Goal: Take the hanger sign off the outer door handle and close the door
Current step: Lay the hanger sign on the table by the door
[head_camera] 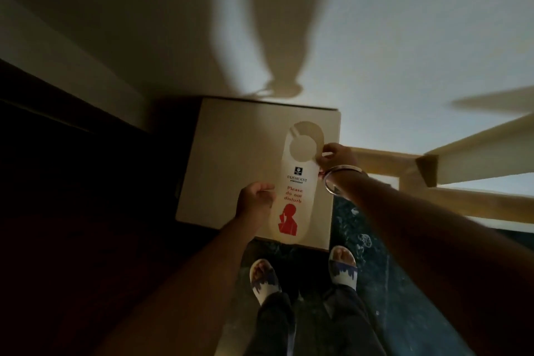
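Observation:
A long white hanger sign [297, 182] with a round hole at its top, red "Please do not disturb" lettering and a red figure hangs in the air in front of me. My left hand [255, 202] pinches its lower left edge. My right hand [338, 157], with a metal bangle on the wrist, grips the sign's upper right edge beside the hole. No door and no door handle show in this view.
A pale square surface [231, 153] lies below the sign, against a light wall. Dark wood fills the left side. Pale wooden rails [462, 153] cross at the right. My feet in sandals [344, 266] stand on dark marbled floor.

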A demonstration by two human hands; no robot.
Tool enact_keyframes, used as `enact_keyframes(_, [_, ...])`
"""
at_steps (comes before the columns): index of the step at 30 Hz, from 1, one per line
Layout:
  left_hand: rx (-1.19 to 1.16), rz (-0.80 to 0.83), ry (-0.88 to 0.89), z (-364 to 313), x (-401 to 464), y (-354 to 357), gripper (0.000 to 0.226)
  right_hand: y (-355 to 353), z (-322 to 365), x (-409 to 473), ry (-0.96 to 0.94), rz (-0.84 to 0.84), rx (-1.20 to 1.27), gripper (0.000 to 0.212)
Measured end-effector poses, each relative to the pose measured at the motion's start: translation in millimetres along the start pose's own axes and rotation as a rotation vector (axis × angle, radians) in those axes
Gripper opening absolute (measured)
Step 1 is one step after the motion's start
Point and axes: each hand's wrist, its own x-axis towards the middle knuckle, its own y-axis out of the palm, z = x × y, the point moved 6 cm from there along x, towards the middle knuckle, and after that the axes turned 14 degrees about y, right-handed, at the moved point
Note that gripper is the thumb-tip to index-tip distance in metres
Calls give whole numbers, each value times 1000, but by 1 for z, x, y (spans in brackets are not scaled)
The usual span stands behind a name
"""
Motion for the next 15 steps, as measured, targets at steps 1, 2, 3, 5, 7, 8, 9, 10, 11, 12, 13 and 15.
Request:
enact_keyframes(1, [14, 17, -5, 8, 12, 6, 18, 4, -5, 18, 13, -3, 0, 12])
enact_keyframes(2, [21, 36, -6, 17, 25, 13, 20, 9, -12, 37, 31, -8, -5, 13])
enact_keyframes(3, [34, 57, 2, 20, 32, 17, 21, 10, -15, 46, 41, -15, -8, 14])
enact_keyframes(5, [31, 73, 7, 31, 49, 26, 21, 17, -26, 70, 57, -30, -43, 15])
enact_keyframes(7, [20, 76, 0, 35, 58, 29, 25, 21, -31, 83, 48, -68, -112, 25])
enact_keyframes(8, [23, 81, -3, 36, 61, 29, 28, 21, -31, 85, 40, -97, -135, 32])
enact_keyframes(9, [40, 94, 1, 35, 62, 29, 30, 20, -28, 84, 28, -124, -153, 36])
enact_keyframes(10, [74, 114, 18, 33, 61, 26, 32, 18, -24, 80, 7, -139, -179, 37])
enact_keyframes(11, [125, 132, 35, 29, 60, 23, 33, 18, -19, 73, -23, -141, -223, 37])
enact_keyframes(12, [176, 148, 52, 25, 58, 19, 35, 19, -12, 65, -65, -136, -288, 38])
enact_keyframes(13, [223, 163, 64, 19, 54, 14, 36, 19, -5, 54, -116, -131, -364, 40])
enact_keyframes(15, [326, 190, 94, 0, 38, -2, 41, 16, 15, 19, -257, -129, -521, 45])
